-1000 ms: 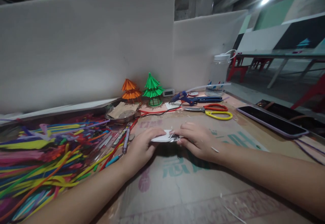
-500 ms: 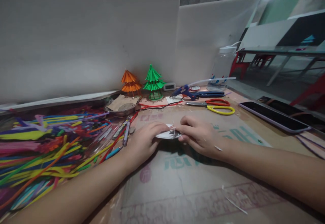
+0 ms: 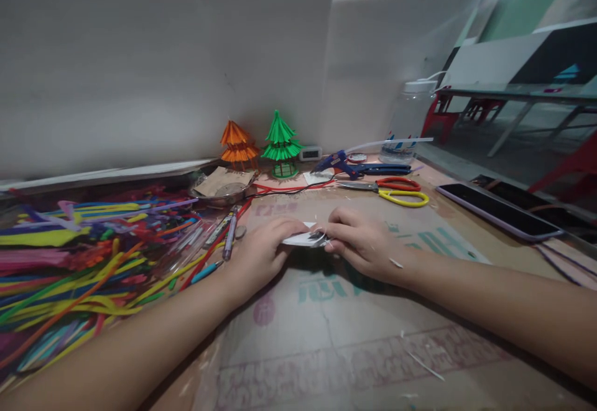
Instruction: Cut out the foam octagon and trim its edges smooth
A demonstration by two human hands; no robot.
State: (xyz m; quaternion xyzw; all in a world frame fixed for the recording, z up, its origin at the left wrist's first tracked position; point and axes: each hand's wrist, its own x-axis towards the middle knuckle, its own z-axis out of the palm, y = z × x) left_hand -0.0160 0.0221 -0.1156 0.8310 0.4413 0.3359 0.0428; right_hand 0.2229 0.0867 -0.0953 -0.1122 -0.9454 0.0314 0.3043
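A small white piece of paper or card (image 3: 301, 237) with a dark printed patch is held level over the work surface. My left hand (image 3: 263, 250) grips its left side, thumb and fingers closed on the edge. At its right end my right hand (image 3: 358, 243) has thumb and forefinger pinched together. A thin white curl (image 3: 321, 233) shows by those fingertips; whether it is a strip of the card or a separate thread I cannot tell. A white scrap (image 3: 396, 263) clings to my right wrist.
Colourful pipe cleaners (image 3: 84, 274) heap up at left. Behind my hands stand an orange paper tree (image 3: 237, 147) and a green one (image 3: 282, 140). Scissors (image 3: 401, 191), a blue glue gun (image 3: 338, 162), a clear bottle (image 3: 405, 125) and a phone (image 3: 497, 211) lie or stand at back right.
The white card has tilted a little and turned flatter. A thin white curl now stands out more at my right fingertips. The whole view has shifted slightly.
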